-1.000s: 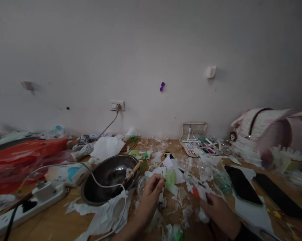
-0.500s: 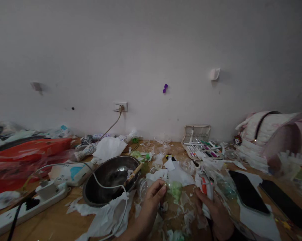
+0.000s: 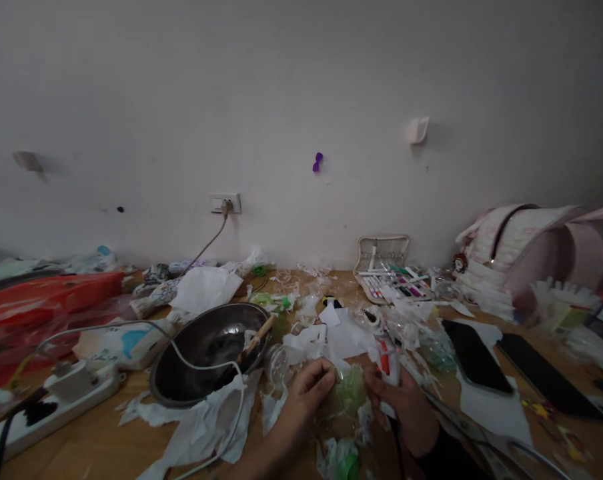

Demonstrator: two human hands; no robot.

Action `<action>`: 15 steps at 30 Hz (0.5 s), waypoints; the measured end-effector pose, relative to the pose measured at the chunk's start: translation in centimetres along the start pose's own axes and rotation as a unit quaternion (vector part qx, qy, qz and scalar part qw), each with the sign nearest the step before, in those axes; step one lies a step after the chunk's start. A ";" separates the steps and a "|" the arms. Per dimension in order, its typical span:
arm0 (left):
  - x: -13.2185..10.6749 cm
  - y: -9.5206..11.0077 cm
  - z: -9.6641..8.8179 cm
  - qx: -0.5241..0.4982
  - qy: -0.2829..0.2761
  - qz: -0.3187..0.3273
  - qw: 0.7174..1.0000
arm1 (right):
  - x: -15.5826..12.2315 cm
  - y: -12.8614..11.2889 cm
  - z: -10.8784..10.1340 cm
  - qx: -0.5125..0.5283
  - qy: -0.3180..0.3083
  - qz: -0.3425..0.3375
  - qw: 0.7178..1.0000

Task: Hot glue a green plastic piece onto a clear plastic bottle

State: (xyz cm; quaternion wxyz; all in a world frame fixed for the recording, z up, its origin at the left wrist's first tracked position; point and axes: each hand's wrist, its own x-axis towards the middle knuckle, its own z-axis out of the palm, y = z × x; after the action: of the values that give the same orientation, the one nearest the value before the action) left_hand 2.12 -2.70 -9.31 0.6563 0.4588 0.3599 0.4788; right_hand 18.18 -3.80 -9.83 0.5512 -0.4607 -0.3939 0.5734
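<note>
Pinching: left hand [image 3: 306, 393], lower centre of the frame, thumb and finger closed on crinkled green plastic film [image 3: 350, 388].
Gripping: right hand [image 3: 409, 403], just right of the film, wrapped round a white-and-red glue gun [image 3: 391, 367], nozzle towards the top.
Left of centre: I see a dark metal bowl [image 3: 179, 383].
Right of centre: open marker case [image 3: 403, 251].

Pinkish backpack [image 3: 519, 257], open marker case [image 3: 393, 249], dark bowl [image 3: 204, 337], apparently metal.
</note>
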 end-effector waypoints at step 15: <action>-0.3 0.2 0.1 -0.011 -0.011 -0.001 1.000 | 0.5 0.4 -0.3 -0.003 -0.015 -0.009 1.000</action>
State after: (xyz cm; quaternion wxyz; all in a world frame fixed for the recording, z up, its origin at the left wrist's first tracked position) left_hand 2.03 -2.97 -9.09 0.6656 0.4565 0.3477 0.4771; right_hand 18.42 -3.35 -10.36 0.5492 -0.4499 -0.4078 0.5742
